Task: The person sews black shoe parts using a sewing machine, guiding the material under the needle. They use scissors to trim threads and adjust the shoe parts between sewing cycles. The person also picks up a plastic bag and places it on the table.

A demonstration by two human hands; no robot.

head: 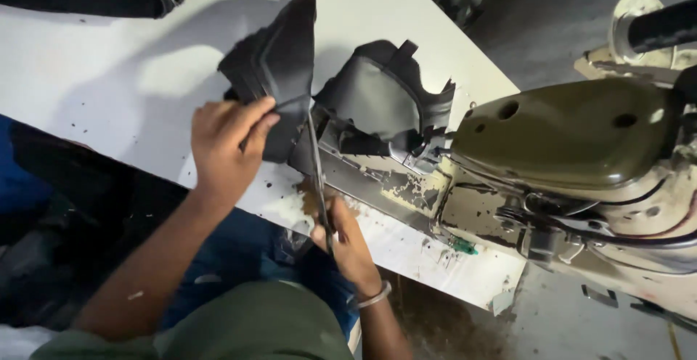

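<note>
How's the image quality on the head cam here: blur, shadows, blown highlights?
Head view: soft overall, fine edges smeared; the white table is lit unevenly, with broad grey shadow beside bright patches; the black fabric piece under the left hand is too dark to show detail; the scissors in the right hand read as a thin line; mild sheen on the olive sewing machine.

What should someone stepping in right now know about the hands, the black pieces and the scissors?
Left hand: fingers pinch the raised black piece at its lower edge.
Right hand: grips the scissors, blades pointing up to that piece's bottom corner.
Second black piece lies by the olive sewing machine on the white table.
Done: piece lifted, blades set at its edge.
Left: whether any cut is made cannot be told.
</note>
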